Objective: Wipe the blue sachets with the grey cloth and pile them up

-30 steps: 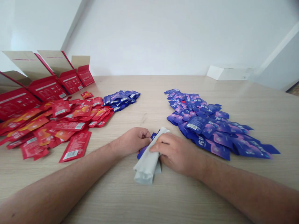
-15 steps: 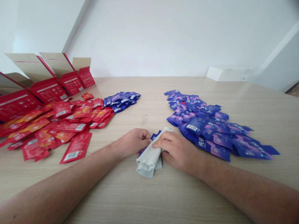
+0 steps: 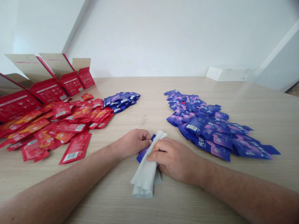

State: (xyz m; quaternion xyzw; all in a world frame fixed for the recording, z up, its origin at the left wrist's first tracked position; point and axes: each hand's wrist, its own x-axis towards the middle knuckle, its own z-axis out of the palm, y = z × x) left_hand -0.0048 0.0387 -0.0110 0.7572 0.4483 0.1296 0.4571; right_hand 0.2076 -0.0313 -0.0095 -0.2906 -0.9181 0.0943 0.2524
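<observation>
My left hand (image 3: 133,142) is closed, pinching a blue sachet (image 3: 143,153) that lies on the wooden table (image 3: 149,102) in front of me. My right hand (image 3: 174,158) is closed on a folded white cloth (image 3: 144,174) and presses it over the sachet, hiding most of it. The two hands touch each other above the sachet.
A big heap of blue sachets (image 3: 210,124) spreads at the right. Red sachets (image 3: 53,127) lie scattered at the left, with a small blue stack (image 3: 121,99) behind them. Open red cartons (image 3: 46,84) stand at the far left. A white box (image 3: 227,73) sits at the back right.
My right hand drew the cloth away from me over the sachet, then back toward me. My left hand stayed in place.
</observation>
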